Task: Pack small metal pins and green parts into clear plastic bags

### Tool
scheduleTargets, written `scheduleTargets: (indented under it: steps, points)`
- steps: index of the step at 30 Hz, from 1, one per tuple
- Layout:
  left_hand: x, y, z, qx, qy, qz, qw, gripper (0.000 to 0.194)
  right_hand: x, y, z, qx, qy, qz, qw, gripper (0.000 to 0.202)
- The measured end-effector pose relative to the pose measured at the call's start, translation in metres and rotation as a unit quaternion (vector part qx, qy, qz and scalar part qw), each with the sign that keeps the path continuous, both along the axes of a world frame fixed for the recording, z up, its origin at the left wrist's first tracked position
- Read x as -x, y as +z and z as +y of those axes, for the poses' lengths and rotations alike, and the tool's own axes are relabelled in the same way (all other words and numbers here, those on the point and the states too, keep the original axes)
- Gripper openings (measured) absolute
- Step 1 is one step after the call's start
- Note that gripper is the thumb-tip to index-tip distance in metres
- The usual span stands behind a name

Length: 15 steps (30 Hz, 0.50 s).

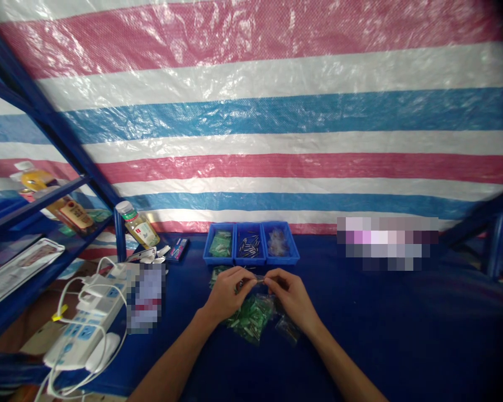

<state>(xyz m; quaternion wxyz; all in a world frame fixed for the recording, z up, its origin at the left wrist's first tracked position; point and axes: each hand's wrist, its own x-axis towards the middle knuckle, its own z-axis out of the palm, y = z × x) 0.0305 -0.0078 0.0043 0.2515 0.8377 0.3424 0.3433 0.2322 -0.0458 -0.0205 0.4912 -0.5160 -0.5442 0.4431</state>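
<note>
My left hand (231,290) and my right hand (291,293) meet over the blue table, thumbs and fingers pinched on a small clear plastic piece (260,281) between them. Its contents are too small to make out. Below my hands lies a pile of green packets (252,319), and beside it, under my right hand, a clear bag (288,329) with dark pieces. Behind stand three joined blue bins: the left bin (220,260) holds green packets, the middle bin (250,261) small metal pins, the right bin (282,260) clear plastic pieces.
Power strips (86,326) with white cables lie at the left, near a drink bottle (138,226) and a small blue box (178,249). Blue metal frame bars (492,245) rise at both sides. A striped sheet (276,117) hangs behind the table.
</note>
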Motion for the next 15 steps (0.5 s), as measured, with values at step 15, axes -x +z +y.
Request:
scheduleTargets:
  steps: [15]
  points:
    - [0.0003,-0.0001,0.0008,-0.003,-0.004,0.014,1.000,0.022,0.0029,0.0047,-0.0061,-0.052,0.019,-0.047,0.997,0.024]
